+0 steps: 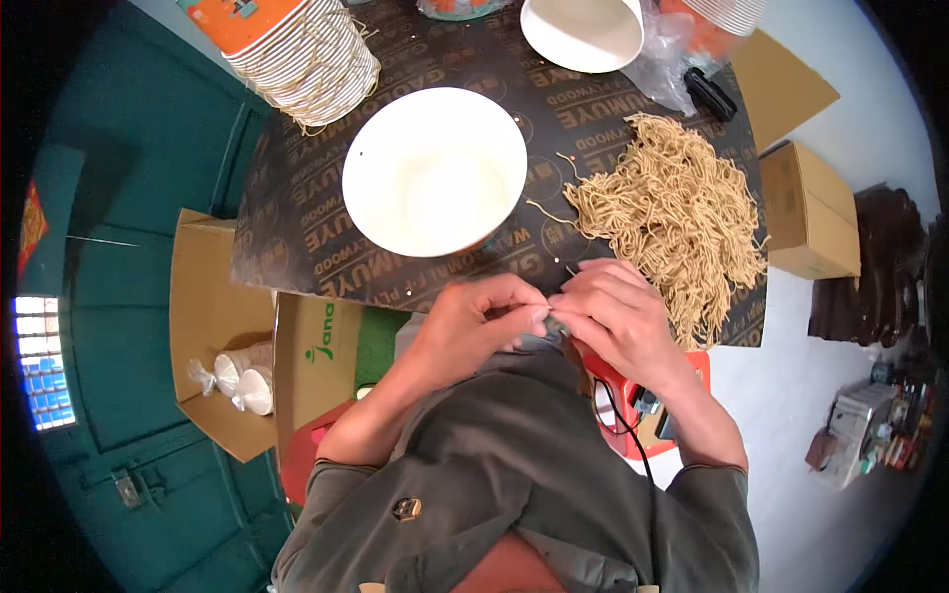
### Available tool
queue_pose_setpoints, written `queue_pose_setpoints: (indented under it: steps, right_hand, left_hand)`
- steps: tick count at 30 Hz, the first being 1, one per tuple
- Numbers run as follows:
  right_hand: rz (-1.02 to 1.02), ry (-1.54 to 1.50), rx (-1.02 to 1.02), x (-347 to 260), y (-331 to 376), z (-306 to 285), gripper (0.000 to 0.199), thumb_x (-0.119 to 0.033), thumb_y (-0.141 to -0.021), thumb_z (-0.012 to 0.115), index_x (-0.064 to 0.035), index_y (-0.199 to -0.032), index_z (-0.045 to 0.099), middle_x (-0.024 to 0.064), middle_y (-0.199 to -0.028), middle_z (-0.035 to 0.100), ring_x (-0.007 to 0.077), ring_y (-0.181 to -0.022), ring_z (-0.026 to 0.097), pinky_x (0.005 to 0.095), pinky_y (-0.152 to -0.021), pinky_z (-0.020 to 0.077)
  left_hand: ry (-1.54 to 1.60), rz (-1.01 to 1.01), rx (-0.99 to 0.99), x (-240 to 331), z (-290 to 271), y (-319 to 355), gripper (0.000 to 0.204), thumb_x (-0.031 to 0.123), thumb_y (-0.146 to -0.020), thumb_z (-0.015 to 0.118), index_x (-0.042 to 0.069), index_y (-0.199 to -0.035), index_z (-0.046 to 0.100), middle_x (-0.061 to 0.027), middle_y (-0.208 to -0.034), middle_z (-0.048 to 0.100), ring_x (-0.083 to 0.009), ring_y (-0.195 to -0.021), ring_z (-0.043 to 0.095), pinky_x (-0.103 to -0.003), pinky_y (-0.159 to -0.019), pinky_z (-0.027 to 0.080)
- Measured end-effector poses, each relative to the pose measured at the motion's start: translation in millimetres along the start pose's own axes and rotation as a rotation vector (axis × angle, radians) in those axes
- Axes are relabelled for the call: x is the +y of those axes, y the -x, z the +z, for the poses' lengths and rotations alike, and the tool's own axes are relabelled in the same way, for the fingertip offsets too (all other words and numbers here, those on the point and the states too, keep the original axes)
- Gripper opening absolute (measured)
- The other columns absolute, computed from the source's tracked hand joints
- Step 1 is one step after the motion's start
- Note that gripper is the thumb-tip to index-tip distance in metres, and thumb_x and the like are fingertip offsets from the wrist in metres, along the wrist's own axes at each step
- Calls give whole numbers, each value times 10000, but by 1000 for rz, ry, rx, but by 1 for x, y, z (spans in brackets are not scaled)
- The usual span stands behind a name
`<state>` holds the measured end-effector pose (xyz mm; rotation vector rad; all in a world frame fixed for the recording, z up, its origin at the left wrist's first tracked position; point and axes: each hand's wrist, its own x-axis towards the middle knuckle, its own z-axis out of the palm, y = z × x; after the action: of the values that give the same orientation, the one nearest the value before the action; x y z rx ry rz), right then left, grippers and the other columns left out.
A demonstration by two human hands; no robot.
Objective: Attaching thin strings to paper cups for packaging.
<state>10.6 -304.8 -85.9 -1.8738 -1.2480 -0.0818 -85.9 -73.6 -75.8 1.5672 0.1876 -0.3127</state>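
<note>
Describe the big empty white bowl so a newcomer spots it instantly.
Start at the dark board serving as a tabletop. The big white bowl sits at its middle, left of the noodle pile and just beyond the hands. Unlike the stacked bowls at the far left corner, it stands alone, upright and empty.

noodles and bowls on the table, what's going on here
A person sits at a dark board table with both hands together at its near edge. The left hand and right hand pinch something small between the fingertips; what it is cannot be made out. An empty white bowl stands just beyond the hands, a loose pile of dry noodles lies to its right, and a stack of bowls sits at the far left.
</note>
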Motion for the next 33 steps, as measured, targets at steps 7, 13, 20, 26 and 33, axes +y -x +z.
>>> queue_pose_setpoints:
  steps: [7,13,20,26,33]
  right_hand:
    - [136,-173,-16,-5,-11,-3,189,-59,-902,841,-56,-1079,773,93,-1026,751,320,-993,736,432,-892,582]
    - [220,-438,-35,-5,-15,0,175,-32,-951,824,-31,-1120,781,106,-1032,752,236,-939,744,345,-811,588]
    - [216,-485,102,3,-38,-20,74,-70,-1013,775,-20,-1011,721,56,-989,731,134,-902,686,289,-786,547]
    - [467,-512,347,-4,-80,-20,118,-103,-1048,739,4,-1010,709,1,-894,684,76,-811,606,268,-765,520]
    - [277,-238,365,-4,-98,1,125,-93,-993,757,14,-1043,716,109,-930,728,208,-851,721,335,-800,573]
  left_hand:
    - [-29,51,60,3,-1,10,152,158,-1057,768,8,-1082,754,33,-872,716,-32,-771,602,-254,-681,517]
    - [-15,114,86,19,0,18,153,155,-1052,781,9,-1086,750,10,-899,744,-31,-809,641,-260,-704,543]
    - [-480,504,304,60,-5,24,105,44,-970,810,24,-1059,759,-77,-930,768,-160,-786,709,-287,-700,563]
    - [-1147,735,593,83,-15,-3,361,180,-904,852,89,-1228,722,-64,-1130,758,-338,-991,691,-444,-928,515]
    - [-579,462,642,76,-32,-14,211,106,-1000,787,9,-1187,784,-119,-1016,794,-234,-890,785,-356,-773,604]
